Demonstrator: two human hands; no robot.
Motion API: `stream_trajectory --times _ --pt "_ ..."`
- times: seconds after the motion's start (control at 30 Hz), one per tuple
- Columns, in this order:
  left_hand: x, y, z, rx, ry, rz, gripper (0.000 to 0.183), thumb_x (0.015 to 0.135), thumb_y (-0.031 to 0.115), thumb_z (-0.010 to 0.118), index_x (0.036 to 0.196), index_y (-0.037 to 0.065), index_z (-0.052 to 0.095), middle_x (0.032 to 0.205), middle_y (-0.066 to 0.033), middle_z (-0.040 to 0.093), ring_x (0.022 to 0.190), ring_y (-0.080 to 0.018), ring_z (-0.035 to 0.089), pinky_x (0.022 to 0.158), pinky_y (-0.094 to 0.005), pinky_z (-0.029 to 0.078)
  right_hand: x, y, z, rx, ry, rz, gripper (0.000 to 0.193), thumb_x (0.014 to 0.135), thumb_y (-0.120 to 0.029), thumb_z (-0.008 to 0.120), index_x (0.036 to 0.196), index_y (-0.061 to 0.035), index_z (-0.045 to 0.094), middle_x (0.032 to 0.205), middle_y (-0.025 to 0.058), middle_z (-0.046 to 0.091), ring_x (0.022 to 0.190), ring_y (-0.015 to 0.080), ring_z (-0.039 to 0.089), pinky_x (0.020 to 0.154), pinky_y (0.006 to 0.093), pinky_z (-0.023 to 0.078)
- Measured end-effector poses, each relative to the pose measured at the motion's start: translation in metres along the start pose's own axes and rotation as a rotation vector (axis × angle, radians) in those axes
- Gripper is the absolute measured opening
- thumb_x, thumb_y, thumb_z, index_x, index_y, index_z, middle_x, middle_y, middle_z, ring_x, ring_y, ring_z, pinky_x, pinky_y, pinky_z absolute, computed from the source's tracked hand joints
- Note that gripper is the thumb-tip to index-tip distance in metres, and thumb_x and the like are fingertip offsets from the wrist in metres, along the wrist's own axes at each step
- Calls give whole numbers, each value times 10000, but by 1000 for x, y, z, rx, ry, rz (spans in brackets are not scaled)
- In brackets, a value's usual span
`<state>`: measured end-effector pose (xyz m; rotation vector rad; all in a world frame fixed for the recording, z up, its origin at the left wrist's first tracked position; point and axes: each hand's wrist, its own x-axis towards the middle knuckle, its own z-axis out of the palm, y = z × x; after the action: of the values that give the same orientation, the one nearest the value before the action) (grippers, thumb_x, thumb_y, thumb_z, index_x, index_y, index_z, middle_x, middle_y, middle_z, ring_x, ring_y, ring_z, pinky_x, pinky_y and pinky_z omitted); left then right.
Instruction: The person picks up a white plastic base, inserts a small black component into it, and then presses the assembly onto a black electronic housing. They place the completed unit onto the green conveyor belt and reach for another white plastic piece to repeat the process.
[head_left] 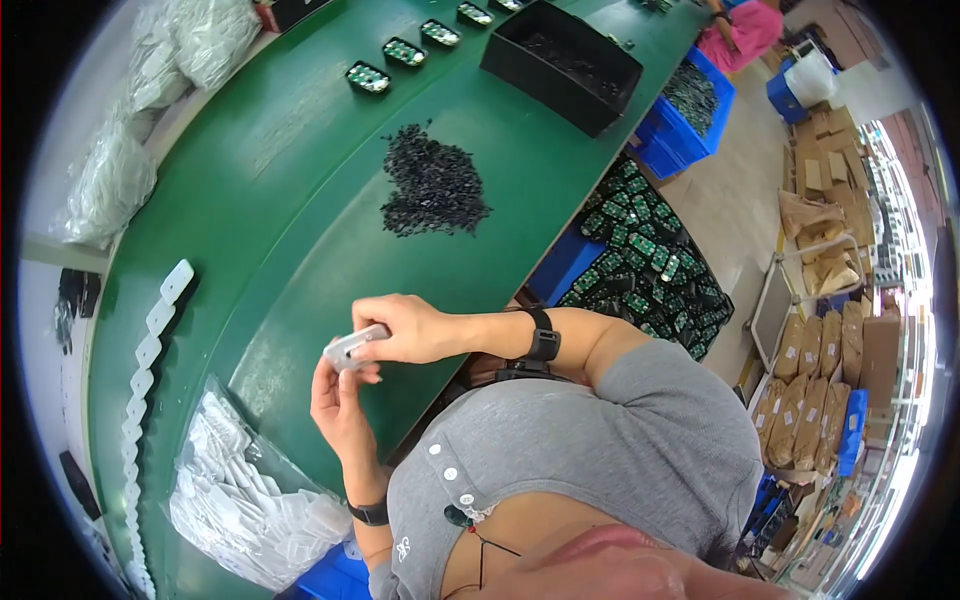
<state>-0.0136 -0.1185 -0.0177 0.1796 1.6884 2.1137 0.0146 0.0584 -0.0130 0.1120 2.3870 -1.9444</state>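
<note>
In front of my chest, my right hand [398, 328] grips a small pale grey-white plastic casing [352, 347] between thumb and fingers. From below, my left hand [342, 408] meets the same casing, its fingertips closed at the casing's lower edge. Part of the casing is hidden by my fingers. Beside my left forearm lies a clear bag [240, 490] full of white plastic pieces. Beyond my right hand, a heap of small black parts [430, 185] is spread on the green work surface [290, 270].
A line of white covers [148, 350] runs along the left edge. Farther off are black housings with green boards [404, 52] and a black bin [560, 70]. Right of the table are a tray of circuit boards [650, 260], a blue crate [665, 150] and another person [735, 35].
</note>
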Motion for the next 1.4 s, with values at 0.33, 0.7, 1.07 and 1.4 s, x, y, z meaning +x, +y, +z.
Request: stream_trajectory --times 0.33,0.7,1.07,1.4 --pt "45 -12 -47 324 109 -40 153 983 49 488 1103 -23 549 865 -87 647 618 -114 574 563 -238 467 100 -11 -86 -723 419 -395 480 790 -492 714 994 -77 588 957 91 591 809 241 608 701 365 502" --pt "42 -1 -26 1219 182 265 483 852 268 693 1222 11 520 1007 -141 548 849 -303 585 723 -379 495 236 6 -197 -1283 322 263 504 819 -370 671 1218 -82 563 1160 164 574 1051 314 587 878 410 497" --pt "20 -8 -46 1236 94 546 603 727 44 722 1286 48 496 1133 -139 566 1077 -330 530 919 -428 418 4 14 -48 -527 39 -250 449 774 11 691 1198 -22 545 1189 126 600 1118 271 575 972 344 438" --pt "8 -10 -67 904 106 585 533 768 -60 618 1281 64 545 1218 -123 602 1124 -310 562 957 -391 446 25 -10 -5 -535 -86 -538 415 762 39 690 1165 -19 607 1198 134 636 1100 304 599 949 368 475"
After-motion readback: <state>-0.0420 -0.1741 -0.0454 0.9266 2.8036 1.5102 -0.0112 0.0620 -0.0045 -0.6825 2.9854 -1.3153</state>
